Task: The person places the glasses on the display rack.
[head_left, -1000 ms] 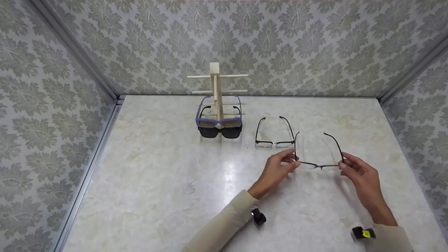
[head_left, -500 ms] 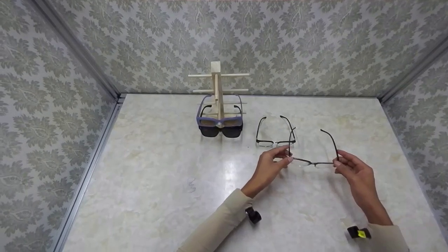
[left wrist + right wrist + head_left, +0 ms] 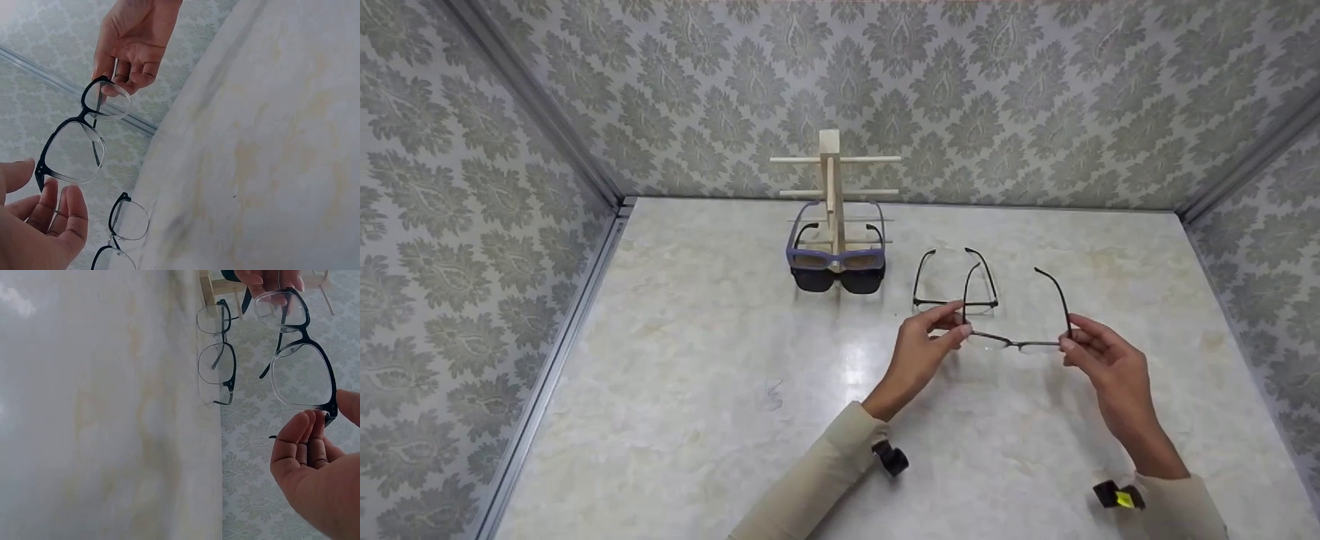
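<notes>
A pair of eyeglasses with a dark upper rim and clear lower rims is held above the table, temples unfolded and pointing away from me. My left hand pinches its left hinge corner between thumb and fingers. At the opposite corner, my right hand pinches the frame near the right hinge. Both lenses show between the hands in the left wrist view. Just behind the left hand, a second pair of eyeglasses rests on the table with temples unfolded, its front partly covered by that hand.
A wooden display stand with crosswise pegs rises near the back wall. On its lower part hang purple-framed glasses and, beneath them, dark sunglasses. Patterned walls enclose the pale table at the back and sides.
Both hands have carried the held eyeglasses leftward and slightly away from me, so they now overlap the second pair in the head view. The head view has shifted slightly.
</notes>
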Available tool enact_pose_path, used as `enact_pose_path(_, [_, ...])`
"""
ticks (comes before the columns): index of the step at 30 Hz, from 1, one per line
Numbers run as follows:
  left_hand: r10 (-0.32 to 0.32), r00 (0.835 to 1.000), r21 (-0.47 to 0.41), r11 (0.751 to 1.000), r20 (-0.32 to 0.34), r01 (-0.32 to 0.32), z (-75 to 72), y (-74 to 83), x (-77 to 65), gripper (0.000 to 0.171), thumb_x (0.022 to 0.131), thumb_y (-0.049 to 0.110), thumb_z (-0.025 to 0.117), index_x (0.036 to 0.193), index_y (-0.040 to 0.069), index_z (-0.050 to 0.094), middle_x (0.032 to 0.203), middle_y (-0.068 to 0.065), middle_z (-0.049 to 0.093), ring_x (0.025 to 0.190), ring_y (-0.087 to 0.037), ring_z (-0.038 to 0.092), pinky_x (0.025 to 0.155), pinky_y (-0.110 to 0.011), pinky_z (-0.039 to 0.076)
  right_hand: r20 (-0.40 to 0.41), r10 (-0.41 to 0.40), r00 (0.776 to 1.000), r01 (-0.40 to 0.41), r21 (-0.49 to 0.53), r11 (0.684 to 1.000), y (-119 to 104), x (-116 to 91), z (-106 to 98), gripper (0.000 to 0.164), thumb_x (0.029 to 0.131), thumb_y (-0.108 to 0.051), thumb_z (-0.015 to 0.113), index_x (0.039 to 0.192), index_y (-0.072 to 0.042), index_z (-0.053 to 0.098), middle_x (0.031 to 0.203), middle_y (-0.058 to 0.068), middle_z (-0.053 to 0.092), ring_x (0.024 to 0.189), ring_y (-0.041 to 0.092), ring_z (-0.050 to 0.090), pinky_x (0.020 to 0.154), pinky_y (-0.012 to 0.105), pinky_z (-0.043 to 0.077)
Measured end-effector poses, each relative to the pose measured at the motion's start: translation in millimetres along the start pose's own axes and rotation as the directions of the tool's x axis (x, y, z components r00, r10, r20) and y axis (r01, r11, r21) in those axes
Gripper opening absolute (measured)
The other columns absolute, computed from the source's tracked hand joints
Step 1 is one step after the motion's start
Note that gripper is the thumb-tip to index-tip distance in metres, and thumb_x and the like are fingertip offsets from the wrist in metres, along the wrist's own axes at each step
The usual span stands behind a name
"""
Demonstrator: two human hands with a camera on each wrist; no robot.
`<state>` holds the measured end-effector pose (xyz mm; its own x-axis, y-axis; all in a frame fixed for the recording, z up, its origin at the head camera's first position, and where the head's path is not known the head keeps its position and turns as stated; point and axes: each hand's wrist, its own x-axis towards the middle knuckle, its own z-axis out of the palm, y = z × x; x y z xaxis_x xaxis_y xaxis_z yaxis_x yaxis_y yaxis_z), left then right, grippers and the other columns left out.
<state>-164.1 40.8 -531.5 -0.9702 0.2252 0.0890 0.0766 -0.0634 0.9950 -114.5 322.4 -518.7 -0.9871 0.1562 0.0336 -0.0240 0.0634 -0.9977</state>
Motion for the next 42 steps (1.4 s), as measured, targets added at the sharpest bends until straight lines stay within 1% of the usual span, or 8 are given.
enact_pose_path(3, [0.007, 1.000, 0.011, 1.000, -0.010, -0.007, -4.1, 1.4, -0.9, 0.044, 0.104, 0.010, 0.078, 0.145, -0.003, 0.069, 0.106, -0.001, 0.077, 0.098, -0.007, 0.072, 0.081, -0.027, 0.065, 0.010, -0.012, 1.000, 0.012, 0.008, 1.000, -2.4, -0.4, 3.9, 0.046, 0.103, -0.005, 0.079, 0.146, 0.005, 0.065, 0.110, 0.005, 0.075, 0.099, 0.016, 0.074, 0.082, 0.022, 0.063])
enact_pose_path(7, [0.014, 1.000, 0.005, 1.000, -0.021, -0.014, -9.5, 3.0, -2.3, 0.044, 0.104, 0.008, 0.077, 0.145, -0.004, 0.068, 0.107, -0.004, 0.077, 0.099, -0.010, 0.073, 0.082, -0.029, 0.066, 0.017, -0.026, 1.000, 0.026, 0.012, 1.000, -5.3, -1.4, 10.5, 0.046, 0.102, -0.004, 0.079, 0.145, 0.006, 0.065, 0.110, 0.006, 0.075, 0.099, 0.017, 0.074, 0.081, 0.022, 0.063])
enact_pose_path(18, [-0.004, 0.998, -0.004, 1.000, -0.056, 0.004, -27.0, 12.1, -8.5, 0.042, 0.103, 0.006, 0.077, 0.144, -0.002, 0.070, 0.111, -0.009, 0.078, 0.104, -0.015, 0.074, 0.084, -0.029, 0.065, 0.038, -0.062, 0.997, 0.064, -0.053, 0.997, -10.9, -3.8, 28.7, 0.046, 0.103, -0.005, 0.078, 0.146, 0.004, 0.065, 0.113, 0.009, 0.074, 0.101, 0.020, 0.074, 0.081, 0.022, 0.062])
enact_pose_path(22, [0.018, 0.998, 0.018, 1.000, -0.063, -0.017, -32.3, 15.4, -11.5, 0.042, 0.103, 0.006, 0.077, 0.143, -0.004, 0.070, 0.112, -0.012, 0.078, 0.106, -0.017, 0.074, 0.085, -0.028, 0.065, 0.034, -0.071, 0.997, 0.072, -0.045, 0.996, -13.7, -4.1, 35.1, 0.045, 0.103, -0.004, 0.078, 0.146, 0.004, 0.065, 0.112, 0.010, 0.074, 0.099, 0.018, 0.073, 0.081, 0.023, 0.062])
enact_pose_path(28, [0.062, 0.996, 0.042, 0.997, -0.060, -0.060, -40.8, 24.9, -17.2, 0.042, 0.104, 0.005, 0.076, 0.144, -0.005, 0.069, 0.115, -0.014, 0.076, 0.109, -0.019, 0.073, 0.089, -0.029, 0.065, 0.037, -0.092, 0.995, 0.091, 0.016, 0.996, -17.7, -4.6, 44.1, 0.044, 0.101, 0.003, 0.077, 0.144, 0.006, 0.065, 0.111, 0.010, 0.074, 0.101, 0.022, 0.074, 0.081, 0.024, 0.063])
enact_pose_path(32, [0.072, 0.995, 0.042, 0.997, -0.067, -0.070, -47.3, 28.9, -20.3, 0.042, 0.103, 0.004, 0.076, 0.144, -0.005, 0.069, 0.115, -0.013, 0.076, 0.110, -0.019, 0.073, 0.089, -0.030, 0.065, 0.040, -0.107, 0.993, 0.106, 0.020, 0.994, -20.3, -4.9, 50.3, 0.044, 0.101, 0.008, 0.075, 0.143, 0.007, 0.066, 0.111, 0.010, 0.074, 0.100, 0.021, 0.074, 0.079, 0.024, 0.062])
enact_pose_path(37, [0.086, 0.993, 0.043, 0.996, -0.080, -0.083, -56.2, 32.8, -24.1, 0.042, 0.104, 0.003, 0.075, 0.144, -0.006, 0.068, 0.117, -0.019, 0.076, 0.111, -0.021, 0.073, 0.090, -0.030, 0.065, 0.051, -0.122, 0.991, 0.122, 0.009, 0.992, -23.6, -4.4, 60.0, 0.043, 0.100, 0.012, 0.072, 0.143, 0.007, 0.066, 0.111, 0.011, 0.074, 0.100, 0.018, 0.073, 0.078, 0.024, 0.062])
enact_pose_path(42, [0.095, 0.991, 0.040, 0.995, -0.091, -0.092, -65.7, 37.7, -27.7, 0.042, 0.104, 0.002, 0.075, 0.144, -0.006, 0.068, 0.117, -0.020, 0.076, 0.111, -0.021, 0.073, 0.090, -0.032, 0.065, 0.061, -0.147, 0.987, 0.144, 0.037, 0.989, -27.5, -3.4, 70.2, 0.044, 0.100, 0.013, 0.072, 0.143, 0.008, 0.066, 0.111, 0.013, 0.074, 0.101, 0.020, 0.072, 0.078, 0.024, 0.061])
